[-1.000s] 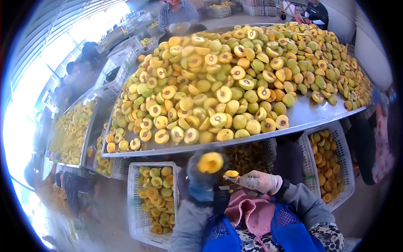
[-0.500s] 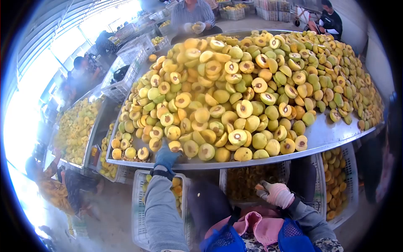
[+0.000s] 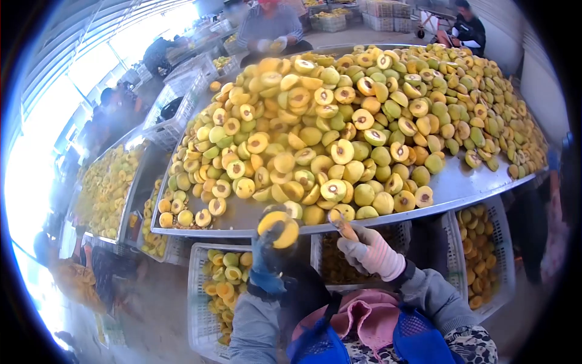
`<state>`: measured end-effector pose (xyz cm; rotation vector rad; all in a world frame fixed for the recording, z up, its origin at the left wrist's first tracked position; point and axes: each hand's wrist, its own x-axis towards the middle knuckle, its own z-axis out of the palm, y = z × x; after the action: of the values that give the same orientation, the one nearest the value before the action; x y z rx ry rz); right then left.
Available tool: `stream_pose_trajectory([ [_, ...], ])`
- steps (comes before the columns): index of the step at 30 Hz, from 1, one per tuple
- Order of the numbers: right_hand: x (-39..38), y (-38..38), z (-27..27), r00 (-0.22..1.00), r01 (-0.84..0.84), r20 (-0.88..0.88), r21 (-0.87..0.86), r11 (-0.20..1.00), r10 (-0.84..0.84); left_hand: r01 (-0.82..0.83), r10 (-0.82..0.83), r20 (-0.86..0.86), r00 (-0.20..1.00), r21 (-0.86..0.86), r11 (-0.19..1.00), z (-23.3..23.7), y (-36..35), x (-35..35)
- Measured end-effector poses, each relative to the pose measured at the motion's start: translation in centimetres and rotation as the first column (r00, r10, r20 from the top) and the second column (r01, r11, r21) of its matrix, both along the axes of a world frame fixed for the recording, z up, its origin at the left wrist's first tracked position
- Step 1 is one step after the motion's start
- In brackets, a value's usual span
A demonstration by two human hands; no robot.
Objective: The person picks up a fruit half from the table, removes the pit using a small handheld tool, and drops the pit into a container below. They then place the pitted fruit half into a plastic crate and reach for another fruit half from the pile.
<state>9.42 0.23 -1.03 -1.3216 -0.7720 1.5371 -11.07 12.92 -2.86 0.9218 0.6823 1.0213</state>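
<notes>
One head view is all you are getting. Your left hand, in its blue glove, is pinching a yellow fruit half just below the rim of the counter, above the gap between the left crate and the middle crate. Your right hand, in a pale glove, is curling shut around a small brownish piece; I cannot tell whether it is a tool or a stone.

To my eye, the pinch is looking shallow; a wet glove could be letting the half slip, sending it into the wrong crate or onto the floor. If the brownish piece is a blade, it is sitting near your left fingers, and a hurried stroke could be nicking the glove. The pile is crowding the near rim, so a brush of your sleeve could be rolling halves over the edge.

Half a second ago, your left hand was stretching up to the pile at the rim, while your right was resting lower, near your lap; now both are hanging raised and near each other, the fruit half drawn back off the counter.
</notes>
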Motion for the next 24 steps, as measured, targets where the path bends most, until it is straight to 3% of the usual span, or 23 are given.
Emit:
stream_pose_trajectory([
  [1, -0.6, -0.3, 0.0, 0.986, 0.088, -0.154, 0.104, 0.991, -0.072, 0.014, -0.014, 0.071, 0.997, -0.005, 1.0, 0.4, -1.7, 1.7],
  [2, -1.0, -0.4, 0.2, 0.984, 0.113, -0.154, 0.119, 0.986, -0.094, 0.052, -0.055, 0.13, 0.99, 0.023, 0.998, 0.6, -3.1, 3.0],
  [3, -1.2, -0.4, 0.3, 0.981, 0.138, -0.155, 0.134, 0.981, -0.116, 0.072, -0.028, -0.135, 0.99, 0.329, 0.942, 0.2, -4.0, 3.5],
  [5, -0.8, -0.9, 0.4, 0.979, 0.162, -0.152, 0.154, 0.975, -0.138, 0.157, -0.032, -0.262, 0.965, 0.472, 0.868, -0.1, -5.4, 4.8],
  [7, 0.1, -1.7, -0.4, 0.975, 0.171, -0.162, 0.092, 0.981, -0.155, 0.197, -0.198, -0.012, 0.98, 0.201, 0.96, 0.2, -6.6, 6.3],
  [10, 1.0, -3.1, -0.2, 0.932, 0.194, -0.309, -0.011, 0.981, -0.188, 0.159, -0.104, -0.173, 0.979, 0.345, 0.925, -0.6, -8.3, 7.2],
  [11, 1.1, -3.5, -0.1, 0.903, 0.2, -0.378, -0.048, 0.979, -0.203, 0.164, -0.133, -0.118, 0.984, 0.313, 0.936, -0.8, -8.7, 7.4],
  [14, 1.9, -4.0, -1.2, 0.919, 0.101, -0.388, 0.05, 0.994, -0.074, 0.048, 0.031, -0.157, 0.987, 0.478, 0.877, -2.3, -9.3, 8.1],
  [17, 1.3, -4.5, -1.6, 0.954, 0.102, -0.297, 0.212, 0.972, -0.036, 0.05, 0.001, -0.136, 0.991, 0.374, 0.926, -1.4, -10.3, 8.6],
  [19, 1.8, -4.8, -2.3, 0.968, 0.079, -0.251, 0.235, 0.969, -0.018, 0.064, 0.042, -0.214, 0.976, 0.466, 0.882, -1.5, -10.2, 8.6],
  [22, 1.9, -5.1, -0.6, 0.908, 0.172, -0.411, 0.172, 0.97, -0.088, 0.09, -0.024, -0.203, 0.979, 0.327, 0.941, -0.4, -10.3, 8.5],
  [24, 1.8, -5.3, -0.4, 0.937, 0.217, -0.316, 0.188, 0.958, -0.15, 0.09, -0.019, -0.224, 0.974, 0.312, 0.946, 0.0, -10.4, 8.6],
])
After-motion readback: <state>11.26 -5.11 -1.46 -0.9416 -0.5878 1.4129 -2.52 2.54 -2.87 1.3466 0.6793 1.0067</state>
